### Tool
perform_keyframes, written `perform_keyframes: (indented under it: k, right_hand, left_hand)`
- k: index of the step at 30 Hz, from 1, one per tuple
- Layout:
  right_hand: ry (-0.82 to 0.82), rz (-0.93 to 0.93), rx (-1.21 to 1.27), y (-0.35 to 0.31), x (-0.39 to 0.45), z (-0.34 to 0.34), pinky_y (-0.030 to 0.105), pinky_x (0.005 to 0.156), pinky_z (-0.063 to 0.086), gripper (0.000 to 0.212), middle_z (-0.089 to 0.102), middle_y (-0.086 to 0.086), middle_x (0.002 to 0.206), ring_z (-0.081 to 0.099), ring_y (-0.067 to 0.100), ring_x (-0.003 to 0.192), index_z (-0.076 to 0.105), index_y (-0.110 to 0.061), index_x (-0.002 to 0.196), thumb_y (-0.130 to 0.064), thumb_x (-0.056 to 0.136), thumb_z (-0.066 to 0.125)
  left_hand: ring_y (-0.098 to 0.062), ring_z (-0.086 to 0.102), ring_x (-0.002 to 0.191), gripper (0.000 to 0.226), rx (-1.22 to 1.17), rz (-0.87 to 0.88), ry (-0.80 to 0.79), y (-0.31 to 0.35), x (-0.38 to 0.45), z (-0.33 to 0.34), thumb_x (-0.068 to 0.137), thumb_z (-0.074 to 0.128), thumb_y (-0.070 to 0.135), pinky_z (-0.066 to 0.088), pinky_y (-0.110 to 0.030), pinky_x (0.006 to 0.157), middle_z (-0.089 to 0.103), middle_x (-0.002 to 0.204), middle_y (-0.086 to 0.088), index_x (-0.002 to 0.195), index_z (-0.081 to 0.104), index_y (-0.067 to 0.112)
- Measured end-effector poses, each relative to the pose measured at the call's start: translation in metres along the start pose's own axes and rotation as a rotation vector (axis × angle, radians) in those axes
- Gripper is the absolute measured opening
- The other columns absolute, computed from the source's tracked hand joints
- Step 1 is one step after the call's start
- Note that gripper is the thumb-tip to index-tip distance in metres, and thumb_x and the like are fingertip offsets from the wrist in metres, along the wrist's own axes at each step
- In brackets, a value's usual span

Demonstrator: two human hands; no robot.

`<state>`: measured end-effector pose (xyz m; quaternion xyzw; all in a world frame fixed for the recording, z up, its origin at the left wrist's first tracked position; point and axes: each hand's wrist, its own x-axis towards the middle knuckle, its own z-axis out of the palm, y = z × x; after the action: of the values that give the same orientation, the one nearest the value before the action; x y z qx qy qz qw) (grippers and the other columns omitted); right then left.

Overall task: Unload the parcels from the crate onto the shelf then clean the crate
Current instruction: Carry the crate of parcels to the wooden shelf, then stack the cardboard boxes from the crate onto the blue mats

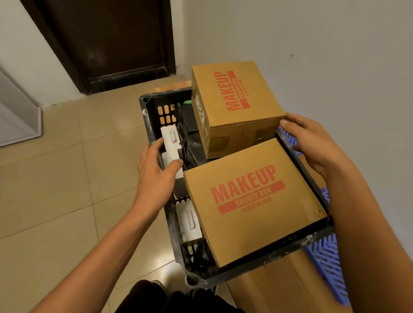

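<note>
A black perforated plastic crate (pixel 254 266) is sitting on a light wooden surface (pixel 289 292) and is holding two brown cardboard parcels printed "MAKEUP": a flat one (pixel 253 202) at the near end and a taller one (pixel 234 105) behind it. The left hand (pixel 156 175) is resting with relaxed fingers at the crate's left wall, touching a white packet (pixel 171 142), and the right hand (pixel 314 142) is hovering with loose fingers beside the taller parcel's near right corner, grasping nothing.

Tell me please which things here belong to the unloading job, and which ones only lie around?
For the job:
black crate
far MAKEUP box, right hand touching its corner
near MAKEUP box
white packets in the crate, left hand on one

Only lying about:
blue plastic basket beside the crate
dark door
</note>
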<state>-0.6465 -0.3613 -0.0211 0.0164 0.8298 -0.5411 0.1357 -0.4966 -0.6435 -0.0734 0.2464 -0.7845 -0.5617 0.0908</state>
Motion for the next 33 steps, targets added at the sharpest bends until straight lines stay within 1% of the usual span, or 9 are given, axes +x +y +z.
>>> perform_keyframes:
  k: [3,6,7,11,14,17,21,27,33]
  right_hand:
    - [0.017,-0.031,-0.062,-0.019,-0.010,0.005,0.022,0.100,0.038,0.050,0.055,-0.012,0.134,0.052,-0.002,0.120,0.049,-0.020,0.148,-0.030,0.101,0.061]
    - [0.089,-0.065,-0.184,-0.034,-0.014,0.023,0.004,0.080,0.041,0.044,0.062,-0.006,0.133,0.052,-0.013,0.121,0.055,-0.018,0.140,-0.033,0.099,0.062]
    - [0.123,-0.067,-0.241,-0.038,-0.014,0.031,0.003,0.081,0.040,0.047,0.060,-0.004,0.138,0.057,-0.016,0.106,0.054,-0.019,0.141,-0.036,0.098,0.061]
    - [0.276,-0.007,-0.391,-0.057,-0.008,0.065,0.025,0.094,0.029,0.065,0.047,0.004,0.153,0.046,0.023,0.137,0.040,-0.017,0.152,-0.041,0.096,0.062]
    - [0.361,0.061,-0.397,-0.065,-0.003,0.089,0.030,0.090,0.035,0.067,0.054,0.008,0.144,0.051,0.028,0.129,0.042,-0.015,0.150,-0.046,0.094,0.063]
    - [0.458,0.088,-0.405,-0.068,0.000,0.108,0.034,0.088,0.039,0.063,0.058,0.011,0.136,0.055,0.031,0.122,0.048,-0.011,0.141,-0.049,0.092,0.064]
    - [0.514,0.149,-0.415,-0.070,0.005,0.114,0.043,0.107,0.043,0.074,0.053,0.006,0.146,0.051,0.031,0.132,0.040,-0.018,0.151,-0.051,0.090,0.066]
    - [0.513,0.198,-0.323,-0.064,0.010,0.104,0.041,0.112,0.038,0.084,0.039,0.002,0.160,0.045,0.027,0.139,0.032,-0.025,0.158,-0.045,0.088,0.074]
    - [0.531,0.220,-0.292,-0.057,0.013,0.102,0.036,0.109,0.037,0.086,0.039,-0.001,0.159,0.049,0.025,0.137,0.031,-0.029,0.158,-0.042,0.086,0.077]
  left_hand:
    - [-0.014,0.024,0.149,0.059,0.061,0.104,-0.023,0.004,0.010,-0.009,0.096,0.063,0.026,0.027,-0.055,0.121,0.032,0.160,0.009,0.149,0.039,0.038]
    - [-0.015,0.034,0.144,0.052,0.036,0.172,-0.131,0.010,0.028,-0.021,0.098,0.062,0.025,0.037,-0.055,0.115,0.041,0.154,0.011,0.145,0.045,0.040]
    - [-0.016,0.037,0.143,0.049,0.028,0.186,-0.175,0.011,0.035,-0.027,0.099,0.061,0.025,0.039,-0.055,0.114,0.043,0.153,0.011,0.144,0.048,0.038]
    - [-0.012,0.038,0.143,0.038,0.006,0.275,-0.320,0.011,0.062,-0.060,0.099,0.061,0.027,0.037,-0.052,0.116,0.045,0.153,0.013,0.134,0.057,0.041]
    - [0.013,0.041,0.130,0.034,-0.016,0.312,-0.387,0.005,0.087,-0.083,0.100,0.060,0.027,0.041,-0.036,0.110,0.052,0.139,0.023,0.130,0.061,0.042]
    - [0.035,0.039,0.103,0.033,0.001,0.333,-0.412,0.002,0.113,-0.094,0.100,0.060,0.026,0.035,-0.012,0.086,0.052,0.123,0.033,0.129,0.060,0.042]
    - [0.026,0.049,0.104,0.036,0.002,0.398,-0.476,0.016,0.149,-0.088,0.099,0.061,0.028,0.042,-0.017,0.086,0.056,0.122,0.030,0.133,0.060,0.037]
    - [0.009,0.049,0.120,0.046,0.021,0.453,-0.510,0.060,0.219,-0.039,0.099,0.062,0.030,0.034,-0.010,0.088,0.055,0.136,0.023,0.143,0.052,0.032]
    - [-0.005,0.041,0.137,0.058,0.099,0.464,-0.548,0.093,0.271,0.009,0.096,0.061,0.029,0.038,-0.036,0.112,0.046,0.152,0.013,0.151,0.042,0.031]
